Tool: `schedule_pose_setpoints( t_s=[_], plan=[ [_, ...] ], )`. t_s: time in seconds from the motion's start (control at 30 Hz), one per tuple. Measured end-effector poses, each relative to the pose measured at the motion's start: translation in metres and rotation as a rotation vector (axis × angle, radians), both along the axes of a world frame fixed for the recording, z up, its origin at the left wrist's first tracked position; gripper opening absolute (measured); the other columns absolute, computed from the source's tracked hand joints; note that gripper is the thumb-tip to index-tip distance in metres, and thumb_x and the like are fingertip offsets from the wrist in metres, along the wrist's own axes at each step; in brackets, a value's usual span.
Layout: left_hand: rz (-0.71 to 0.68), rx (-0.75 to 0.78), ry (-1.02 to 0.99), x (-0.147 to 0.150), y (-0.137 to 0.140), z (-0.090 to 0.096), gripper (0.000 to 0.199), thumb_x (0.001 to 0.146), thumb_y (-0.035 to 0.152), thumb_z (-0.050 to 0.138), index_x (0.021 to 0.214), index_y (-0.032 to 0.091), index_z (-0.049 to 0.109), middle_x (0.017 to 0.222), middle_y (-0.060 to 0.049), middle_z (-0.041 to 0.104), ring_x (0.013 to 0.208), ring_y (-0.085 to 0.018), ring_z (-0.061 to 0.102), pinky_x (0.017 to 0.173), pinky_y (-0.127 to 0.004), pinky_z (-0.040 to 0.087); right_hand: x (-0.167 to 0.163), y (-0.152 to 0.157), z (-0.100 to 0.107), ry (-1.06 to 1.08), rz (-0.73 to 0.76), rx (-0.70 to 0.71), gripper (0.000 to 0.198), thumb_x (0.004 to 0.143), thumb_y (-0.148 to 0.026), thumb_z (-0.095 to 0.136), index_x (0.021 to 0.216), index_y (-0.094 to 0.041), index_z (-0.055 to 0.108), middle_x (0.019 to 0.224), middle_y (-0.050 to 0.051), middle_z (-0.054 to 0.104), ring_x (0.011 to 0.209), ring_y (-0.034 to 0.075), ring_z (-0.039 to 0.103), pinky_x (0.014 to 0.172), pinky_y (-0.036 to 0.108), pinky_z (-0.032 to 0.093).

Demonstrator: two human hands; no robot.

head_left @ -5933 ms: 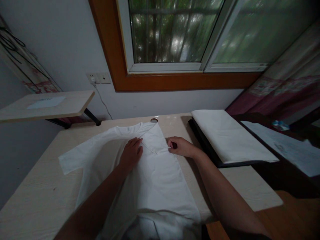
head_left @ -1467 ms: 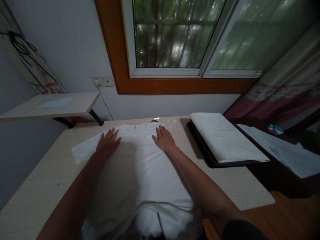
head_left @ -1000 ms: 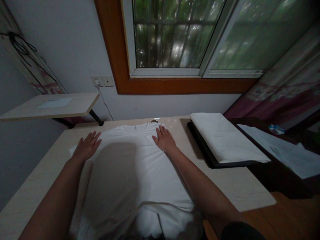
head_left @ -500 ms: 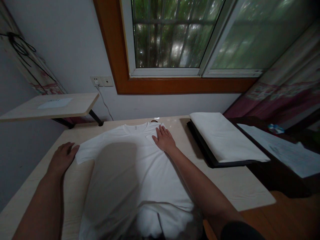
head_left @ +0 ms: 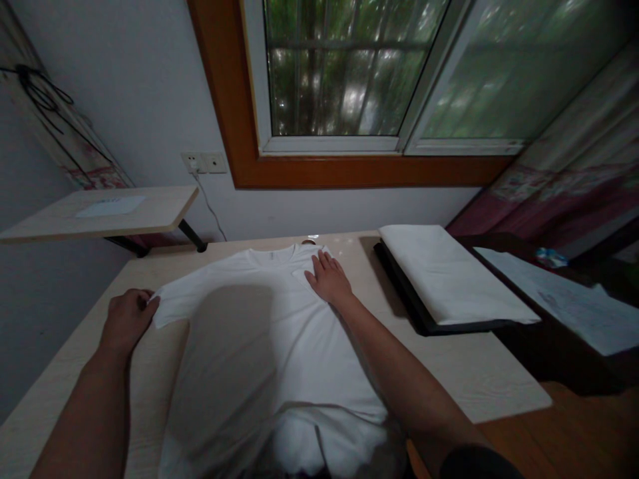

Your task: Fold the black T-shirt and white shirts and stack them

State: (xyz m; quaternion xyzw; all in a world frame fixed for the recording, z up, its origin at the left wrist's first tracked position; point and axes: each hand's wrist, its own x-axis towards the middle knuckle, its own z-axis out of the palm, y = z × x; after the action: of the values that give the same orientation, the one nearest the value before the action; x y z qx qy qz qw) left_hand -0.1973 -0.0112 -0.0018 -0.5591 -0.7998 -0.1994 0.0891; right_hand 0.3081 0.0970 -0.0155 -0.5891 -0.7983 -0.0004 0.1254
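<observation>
A white T-shirt (head_left: 239, 326) lies spread on the light wooden table, its neckline toward the window and its lower part bunched near my body. At the end of the left sleeve, my left hand (head_left: 128, 314) has its fingers curled and pinches the sleeve's edge between thumb and fingers. My right hand (head_left: 329, 276) rests flat on the shirt's right shoulder, fingers stretched out. The right sleeve lies partly hidden beneath this hand and forearm.
A stack of folded white cloth (head_left: 449, 276) on black cloth (head_left: 407, 299) sits on the table (head_left: 504, 379) at the right. A raised wooden shelf (head_left: 164, 206) stands at the back left. Beyond the table are a wall socket (head_left: 204, 162) and a window (head_left: 349, 80).
My left hand has gone from lying loosely beside the sleeve end to curling its fingers onto the sleeve's edge. My right hand stays in place on the shoulder.
</observation>
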Motion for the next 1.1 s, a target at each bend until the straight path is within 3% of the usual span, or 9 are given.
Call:
schedule_pose_setpoints(
  t_s=[0.1,0.23,0.37,0.53,0.67,0.8,0.9,1.1],
  plan=[
    [-0.015,0.015,-0.185,0.009,-0.002,0.002,0.028,0.083,0.048,0.059,0.098,0.026,0.053,0.104,0.000,0.071,0.092,-0.022,0.068,0.087,-0.038,0.056,0.000,0.001,-0.001,0.002,-0.001,-0.005,0.068,0.104,-0.054,0.036,0.156,-0.010,0.038,0.165,0.019,0.027,0.155,0.029,0.022,0.124,0.045,0.018],
    [0.009,0.164,-0.321,0.025,-0.003,0.008,0.055,0.085,0.046,0.062,0.134,0.028,0.045,0.112,0.000,0.069,0.095,-0.019,0.068,0.088,-0.035,0.056,0.000,0.001,-0.002,0.006,0.000,0.000,0.068,0.104,-0.053,0.035,0.156,-0.010,0.038,0.165,0.019,0.026,0.155,0.029,0.023,0.124,0.045,0.017],
    [0.029,0.287,-0.326,0.045,-0.002,0.019,0.067,0.086,0.045,0.063,0.146,0.028,0.039,0.120,-0.002,0.069,0.097,-0.018,0.066,0.092,-0.034,0.054,0.000,0.001,-0.002,0.000,-0.004,-0.014,0.068,0.104,-0.053,0.034,0.156,-0.010,0.037,0.166,0.018,0.026,0.155,0.029,0.021,0.124,0.045,0.016],
    [-0.044,0.332,-0.269,0.075,-0.001,0.033,0.059,0.089,0.040,0.058,0.144,0.024,0.046,0.117,-0.003,0.073,0.085,-0.017,0.064,0.087,-0.033,0.055,0.000,0.002,-0.002,-0.004,-0.008,-0.011,0.068,0.104,-0.054,0.035,0.156,-0.010,0.038,0.166,0.018,0.027,0.155,0.028,0.023,0.124,0.045,0.016],
    [-0.169,0.212,-0.221,0.103,0.000,0.036,0.048,0.091,0.040,0.056,0.136,0.024,0.057,0.118,-0.004,0.074,0.080,-0.017,0.066,0.085,-0.034,0.056,-0.001,0.002,-0.003,0.000,-0.009,-0.002,0.067,0.104,-0.053,0.036,0.155,-0.011,0.039,0.165,0.018,0.028,0.155,0.028,0.022,0.124,0.045,0.016],
    [-0.485,0.100,-0.510,0.129,-0.002,0.034,0.052,0.093,0.047,0.057,0.141,0.026,0.051,0.129,-0.008,0.071,0.085,-0.019,0.074,0.077,-0.033,0.060,-0.001,0.001,-0.002,0.003,-0.015,-0.003,0.067,0.104,-0.053,0.037,0.155,-0.011,0.039,0.165,0.018,0.028,0.155,0.029,0.022,0.124,0.045,0.016],
    [-0.642,0.157,-0.710,0.137,-0.008,0.037,0.055,0.095,0.049,0.056,0.143,0.025,0.047,0.138,-0.014,0.065,0.089,-0.023,0.076,0.069,-0.035,0.062,0.000,0.001,-0.001,0.014,-0.010,0.002,0.066,0.104,-0.052,0.037,0.155,-0.010,0.039,0.165,0.019,0.028,0.154,0.030,0.023,0.123,0.045,0.016],
    [-0.435,0.421,-0.718,0.113,-0.017,0.041,0.043,0.095,0.049,0.059,0.127,0.020,0.062,0.117,-0.012,0.074,0.083,-0.021,0.074,0.078,-0.038,0.061,-0.001,0.000,-0.001,0.017,-0.011,-0.005,0.065,0.104,-0.051,0.039,0.155,-0.011,0.039,0.165,0.019,0.028,0.155,0.030,0.022,0.123,0.045,0.016]
  ],
)
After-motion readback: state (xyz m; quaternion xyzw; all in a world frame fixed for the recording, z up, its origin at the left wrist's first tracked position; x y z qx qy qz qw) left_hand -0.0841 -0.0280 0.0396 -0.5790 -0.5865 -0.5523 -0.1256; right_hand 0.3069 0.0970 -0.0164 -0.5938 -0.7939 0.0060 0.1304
